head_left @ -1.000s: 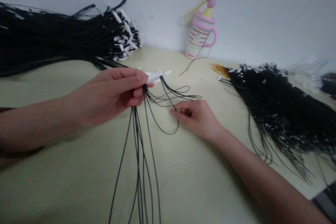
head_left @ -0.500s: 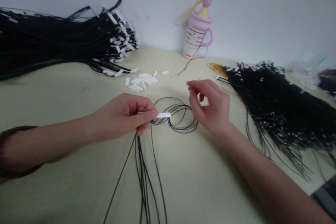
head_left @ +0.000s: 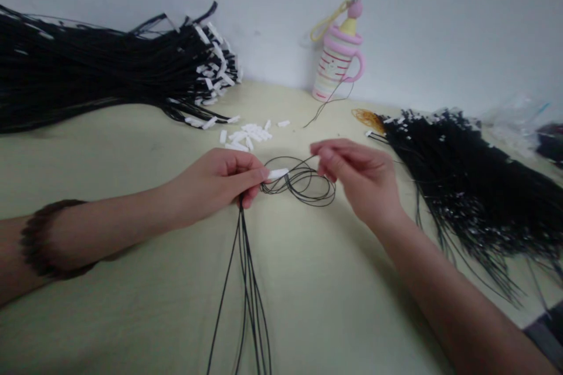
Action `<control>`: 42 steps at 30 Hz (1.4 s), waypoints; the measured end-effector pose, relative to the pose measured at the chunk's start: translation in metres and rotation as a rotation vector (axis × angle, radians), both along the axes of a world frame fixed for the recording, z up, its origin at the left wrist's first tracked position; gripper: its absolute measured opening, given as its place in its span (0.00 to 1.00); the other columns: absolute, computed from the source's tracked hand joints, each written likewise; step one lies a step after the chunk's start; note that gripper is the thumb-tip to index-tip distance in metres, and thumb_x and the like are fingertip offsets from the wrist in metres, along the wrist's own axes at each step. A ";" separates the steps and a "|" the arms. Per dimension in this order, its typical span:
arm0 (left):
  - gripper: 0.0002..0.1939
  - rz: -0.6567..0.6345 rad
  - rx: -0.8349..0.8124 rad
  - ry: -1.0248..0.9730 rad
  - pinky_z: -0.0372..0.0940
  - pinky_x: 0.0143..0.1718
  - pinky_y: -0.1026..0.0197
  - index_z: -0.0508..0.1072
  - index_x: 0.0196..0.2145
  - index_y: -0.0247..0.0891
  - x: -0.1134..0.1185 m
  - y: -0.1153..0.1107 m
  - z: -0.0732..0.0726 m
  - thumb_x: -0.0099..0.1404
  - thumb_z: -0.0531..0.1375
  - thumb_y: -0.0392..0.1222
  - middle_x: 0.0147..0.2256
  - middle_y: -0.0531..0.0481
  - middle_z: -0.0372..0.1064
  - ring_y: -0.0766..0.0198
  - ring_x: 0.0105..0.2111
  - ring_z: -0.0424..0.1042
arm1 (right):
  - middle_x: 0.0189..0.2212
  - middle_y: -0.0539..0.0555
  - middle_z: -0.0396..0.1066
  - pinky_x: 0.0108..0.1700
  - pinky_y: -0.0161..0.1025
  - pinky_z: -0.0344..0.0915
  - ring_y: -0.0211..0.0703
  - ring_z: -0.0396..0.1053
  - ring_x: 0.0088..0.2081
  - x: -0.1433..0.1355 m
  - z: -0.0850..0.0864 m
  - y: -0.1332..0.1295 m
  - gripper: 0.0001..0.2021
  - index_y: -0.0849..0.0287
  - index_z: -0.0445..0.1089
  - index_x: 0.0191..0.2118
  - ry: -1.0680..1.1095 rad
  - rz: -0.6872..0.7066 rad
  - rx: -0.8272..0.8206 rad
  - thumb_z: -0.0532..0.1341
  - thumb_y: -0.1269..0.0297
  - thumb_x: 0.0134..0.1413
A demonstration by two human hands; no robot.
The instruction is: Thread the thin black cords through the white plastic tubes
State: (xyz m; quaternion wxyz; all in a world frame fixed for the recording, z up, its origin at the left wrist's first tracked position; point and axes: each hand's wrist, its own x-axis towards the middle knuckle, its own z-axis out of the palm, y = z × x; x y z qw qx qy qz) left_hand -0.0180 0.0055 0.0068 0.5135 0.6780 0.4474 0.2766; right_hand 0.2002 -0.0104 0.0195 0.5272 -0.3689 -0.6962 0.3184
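Between thumb and fingers, my left hand (head_left: 240, 179) pinches a small white connector (head_left: 278, 174), which points right. Several thin black wires (head_left: 248, 269) hang from beneath that hand toward the table's front. Right of the connector, more black wire lies in loose loops (head_left: 312, 187). My right hand (head_left: 363, 179) is closed at the fingertips on a single black wire (head_left: 308, 159) that rises from the loops toward the connector. Behind my left hand lies a scatter of loose white connectors (head_left: 250, 135).
A large bundle of black wires (head_left: 109, 70) with white connector ends lies at the back left. Another black wire bundle (head_left: 475, 187) spreads on the right, beside an orange wire coil (head_left: 367, 119). A pink and white cup (head_left: 336, 61) stands against the wall, and a plastic bag (head_left: 519, 123) lies far right.
My right hand has gone from empty, with curled fingers, to pinching one wire. My left hand still holds the connector, now tilted slightly upward. The whole view has shifted a little.
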 end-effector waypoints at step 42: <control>0.09 0.266 -0.142 -0.295 0.53 0.19 0.68 0.73 0.23 0.33 0.003 0.001 -0.003 0.59 0.60 0.39 0.16 0.53 0.63 0.71 0.17 0.60 | 0.14 0.43 0.52 0.21 0.29 0.48 0.28 0.49 0.17 -0.033 -0.004 -0.035 0.11 0.62 0.59 0.16 -0.523 -0.186 0.108 0.55 0.74 0.45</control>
